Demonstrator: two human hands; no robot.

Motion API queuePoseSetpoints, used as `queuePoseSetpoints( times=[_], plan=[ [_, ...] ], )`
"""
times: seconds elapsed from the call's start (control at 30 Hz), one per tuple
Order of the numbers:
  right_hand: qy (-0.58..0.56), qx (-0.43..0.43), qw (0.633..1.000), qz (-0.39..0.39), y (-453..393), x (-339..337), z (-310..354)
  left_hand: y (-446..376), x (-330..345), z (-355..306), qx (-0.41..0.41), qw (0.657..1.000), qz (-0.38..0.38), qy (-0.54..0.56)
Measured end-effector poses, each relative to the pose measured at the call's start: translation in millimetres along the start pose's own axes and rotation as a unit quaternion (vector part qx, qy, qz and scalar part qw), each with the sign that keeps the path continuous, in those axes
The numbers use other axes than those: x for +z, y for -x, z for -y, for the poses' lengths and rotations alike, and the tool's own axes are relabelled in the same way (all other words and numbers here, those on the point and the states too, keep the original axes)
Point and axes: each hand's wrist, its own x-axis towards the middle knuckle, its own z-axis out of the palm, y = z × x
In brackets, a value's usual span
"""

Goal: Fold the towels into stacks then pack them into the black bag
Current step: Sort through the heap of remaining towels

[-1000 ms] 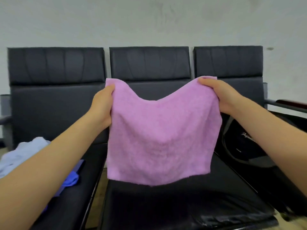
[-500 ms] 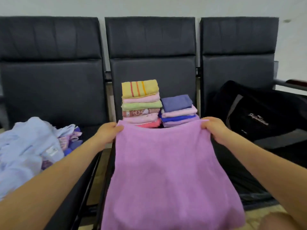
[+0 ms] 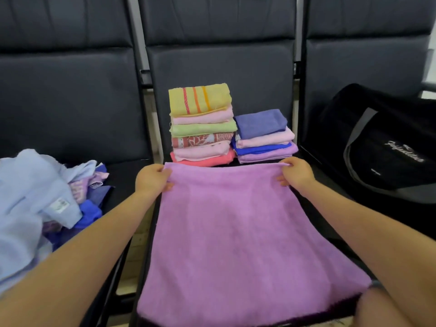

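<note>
purple towel (image 3: 236,232) lowered onto middle seat | left hand (image 3: 152,179), right hand (image 3: 296,174) fingers pinch its far corners

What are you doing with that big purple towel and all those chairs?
A person is folding towels. The left hand and right hand each pinch a far corner of the purple towel, spread on the middle chair seat. Behind it stand two folded stacks, a taller stack and a shorter stack. Unfolded laundry waits on the left chair, and the black bag sits on the right one.
</note>
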Motion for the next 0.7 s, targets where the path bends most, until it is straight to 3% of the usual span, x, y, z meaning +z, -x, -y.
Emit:
queuePoseSetpoints(
  times=[0.17,0.43,0.53,0.7],
  plan=[
    [-0.032,0.011,0.999,0.025,-10.2,3.4,-11.6,-14.3,11.3,13.7,0.026,0.998,0.009,-0.052],
    [0.14,-0.096,0.985,-0.005,28.2,4.5,-1.2,15.8,17.1,13.0,0.197,0.954,-0.016,-0.224],
    [0.137,-0.102,0.984,0.045,50.2,11.5,9.6,44.0,24.5,14.4,0.246,0.937,0.036,-0.246],
    [0.143,-0.158,0.964,0.16,90.0,13.4,30.2,115.8,23.7,4.9,0.355,0.886,0.197,-0.226]
  ],
)
